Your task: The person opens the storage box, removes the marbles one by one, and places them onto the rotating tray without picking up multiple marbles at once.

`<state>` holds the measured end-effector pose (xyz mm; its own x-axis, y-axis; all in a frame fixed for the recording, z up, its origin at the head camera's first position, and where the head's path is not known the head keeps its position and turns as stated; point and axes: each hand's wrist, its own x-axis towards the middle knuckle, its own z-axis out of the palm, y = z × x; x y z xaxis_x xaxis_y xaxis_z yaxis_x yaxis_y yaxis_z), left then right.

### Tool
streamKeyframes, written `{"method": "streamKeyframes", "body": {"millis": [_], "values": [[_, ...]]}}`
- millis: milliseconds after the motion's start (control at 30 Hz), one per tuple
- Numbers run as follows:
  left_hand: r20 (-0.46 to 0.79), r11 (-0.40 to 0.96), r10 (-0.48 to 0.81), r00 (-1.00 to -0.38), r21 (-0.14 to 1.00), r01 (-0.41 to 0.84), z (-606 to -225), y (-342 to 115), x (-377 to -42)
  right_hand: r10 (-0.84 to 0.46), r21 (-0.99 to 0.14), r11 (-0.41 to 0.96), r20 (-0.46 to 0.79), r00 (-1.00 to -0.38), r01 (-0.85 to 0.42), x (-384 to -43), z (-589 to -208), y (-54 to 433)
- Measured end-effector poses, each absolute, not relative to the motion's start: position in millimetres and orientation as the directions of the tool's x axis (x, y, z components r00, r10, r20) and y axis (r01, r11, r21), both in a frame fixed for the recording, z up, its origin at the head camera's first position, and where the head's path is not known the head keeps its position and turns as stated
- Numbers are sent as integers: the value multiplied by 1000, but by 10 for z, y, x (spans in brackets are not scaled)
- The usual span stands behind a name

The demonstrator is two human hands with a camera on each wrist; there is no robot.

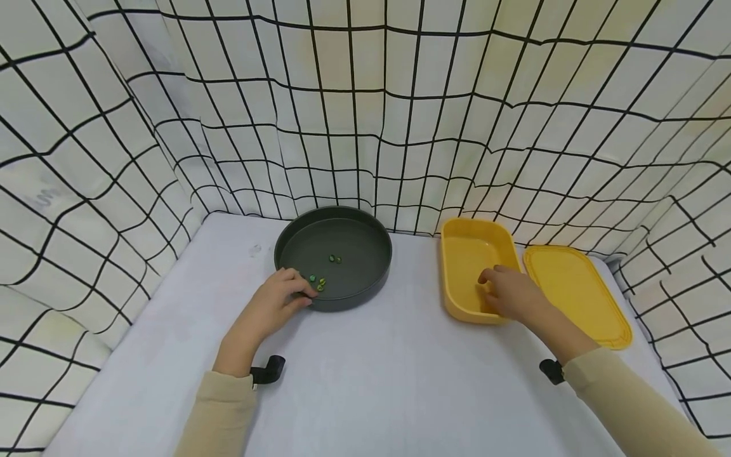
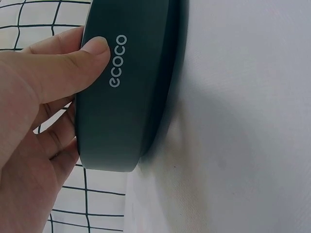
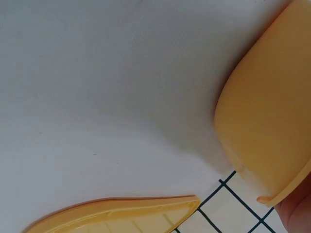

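My left hand (image 1: 280,298) grips the near-left rim of a dark green round pan (image 1: 365,287). Its thumb presses the outer wall, beside the white "ecoco" lettering (image 2: 118,61), while the other fingers go over the rim. Several small green and yellow-green pieces (image 1: 322,282) lie on the pan's floor, most of them close to those fingers; their kind is too small to tell. Over the right side of a yellow rectangular tub (image 1: 465,314), my right hand (image 1: 511,295) reaches in with bent, parted fingers. I see nothing between them. The tub's wall hides most of this hand in the right wrist view.
A flat yellow lid (image 1: 577,295) lies right of the tub, under the right forearm. White table surface (image 1: 400,381) stretches between the two vessels and the near side. White walls with a black grid net (image 1: 385,95) enclose the back and both sides.
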<state>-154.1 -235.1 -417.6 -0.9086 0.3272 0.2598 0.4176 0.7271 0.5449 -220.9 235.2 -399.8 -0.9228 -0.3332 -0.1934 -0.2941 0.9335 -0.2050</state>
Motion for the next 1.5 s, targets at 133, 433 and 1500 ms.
{"method": "streamKeyframes", "body": {"millis": [133, 433, 1500], "values": [[260, 730, 324, -909, 543, 416, -4170, -2339, -1532, -337, -174, 936, -198, -920, -306, -2228, -4022, 2357], [258, 731, 327, -909, 540, 416, -4168, -2330, -1527, -328, -150, 943, -268, -906, -298, -2289, -4003, 2302], [281, 725, 327, -902, 538, 430, -4179, -2324, -1532, -319, -396, 913, -546, -775, -96, -2276, -3927, 2275]]}}
